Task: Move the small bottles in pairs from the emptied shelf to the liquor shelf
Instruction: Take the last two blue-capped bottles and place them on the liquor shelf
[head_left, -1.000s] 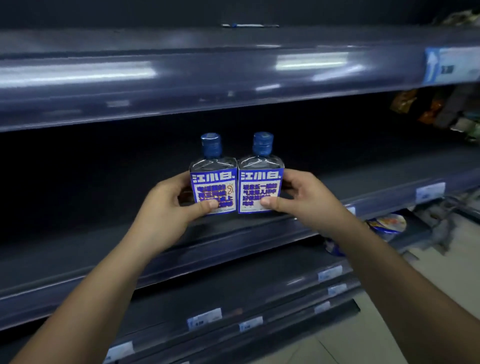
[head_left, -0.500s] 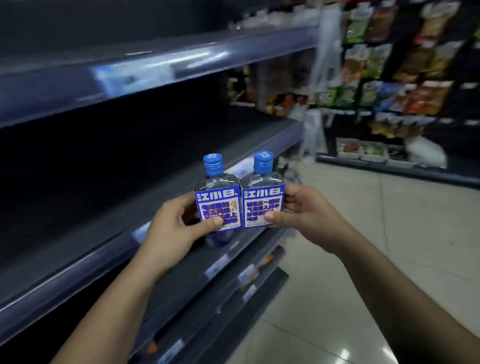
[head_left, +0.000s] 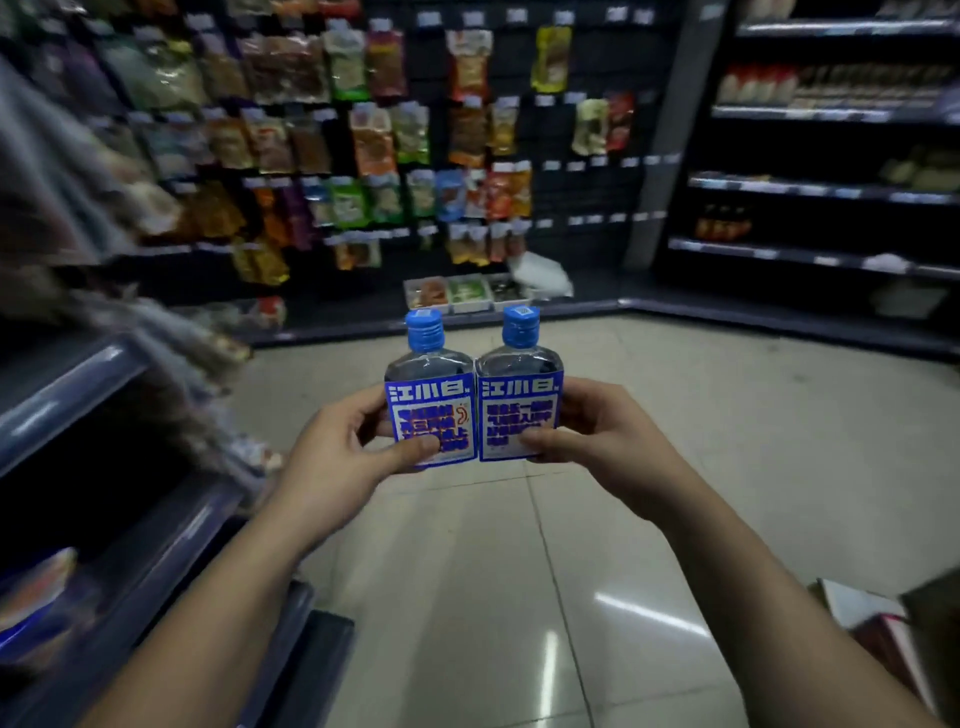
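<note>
Blue-capped and blue-labelled, two small bottles stand upright and touching side by side in your grip: your left hand (head_left: 340, 457) clasps the left bottle (head_left: 430, 410) with the thumb across its label, your right hand (head_left: 605, 441) clasps the right bottle (head_left: 519, 405) the same way. Below the grip lies a pale tiled floor (head_left: 493, 597). Left of the grip runs a dark shelf (head_left: 78, 395). Beyond the grip hang rows of snack packets (head_left: 374, 140); to the far right stand more dark shelves (head_left: 821, 192).

Dim store light, glare streaks on the floor (head_left: 639, 613), left edge motion-blurred, corners bowed.
</note>
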